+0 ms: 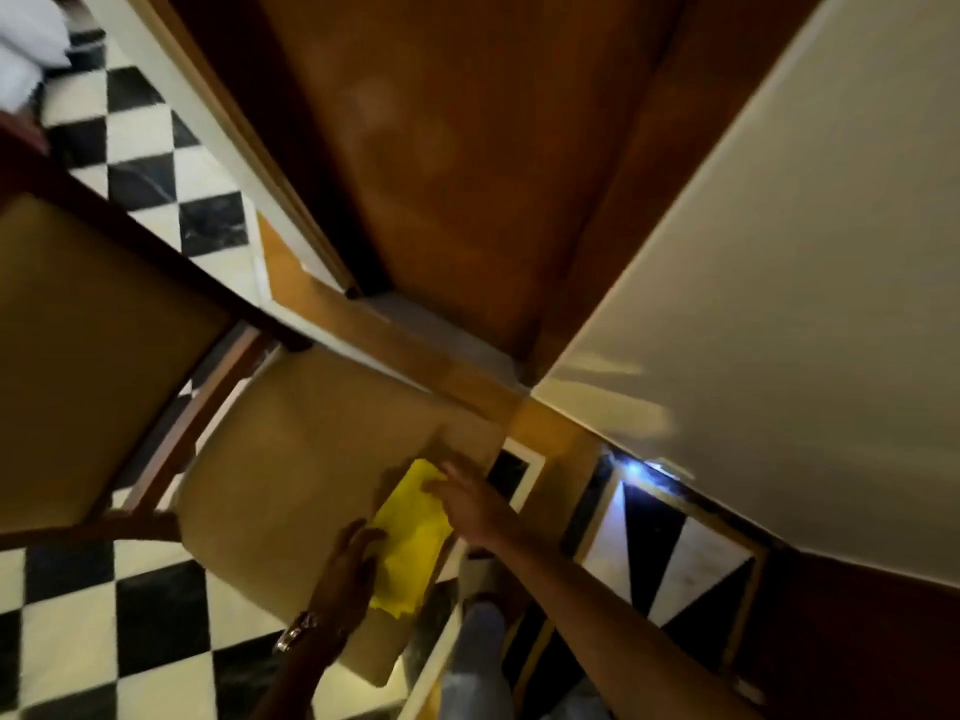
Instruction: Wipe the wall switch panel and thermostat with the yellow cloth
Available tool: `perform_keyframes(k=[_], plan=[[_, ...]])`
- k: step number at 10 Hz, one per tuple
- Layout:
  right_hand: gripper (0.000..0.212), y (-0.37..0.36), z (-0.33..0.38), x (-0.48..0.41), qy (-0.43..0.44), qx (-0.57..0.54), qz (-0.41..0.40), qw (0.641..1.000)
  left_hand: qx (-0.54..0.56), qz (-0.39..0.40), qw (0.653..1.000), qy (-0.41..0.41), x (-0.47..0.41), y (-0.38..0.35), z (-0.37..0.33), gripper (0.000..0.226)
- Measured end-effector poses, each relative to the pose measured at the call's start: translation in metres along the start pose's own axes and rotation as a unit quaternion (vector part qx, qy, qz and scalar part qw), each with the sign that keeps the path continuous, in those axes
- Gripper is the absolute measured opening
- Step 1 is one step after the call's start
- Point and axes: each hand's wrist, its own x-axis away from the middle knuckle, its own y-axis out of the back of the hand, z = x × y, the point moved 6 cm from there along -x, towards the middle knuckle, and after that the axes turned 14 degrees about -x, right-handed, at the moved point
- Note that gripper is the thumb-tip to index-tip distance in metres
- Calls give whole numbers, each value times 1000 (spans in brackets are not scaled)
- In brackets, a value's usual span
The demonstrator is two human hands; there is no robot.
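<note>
While the yellow cloth [410, 537] lies on the chair seat [291, 491], I reach with 2 hands: my left hand [349, 563] rests open on its edge, my right hand [467, 498] spreads open fingers over it, probably to gather it. Switch panel and thermostat are not visible.

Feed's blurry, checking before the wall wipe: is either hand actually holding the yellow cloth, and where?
Both hands touch the yellow cloth lying on the chair seat: left hand at its left edge, right hand at its far end. No closed grasp visible.
</note>
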Motion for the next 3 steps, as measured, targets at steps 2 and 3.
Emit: perform_keyframes(k=[2, 3], plan=[[55, -14, -6, -3, -28, 227, 74, 971, -235, 121, 964, 18, -11, -26, 48, 73], [57, 54, 21, 13, -2, 222, 35, 974, -271, 108, 957, 4, -22, 13, -15, 76]])
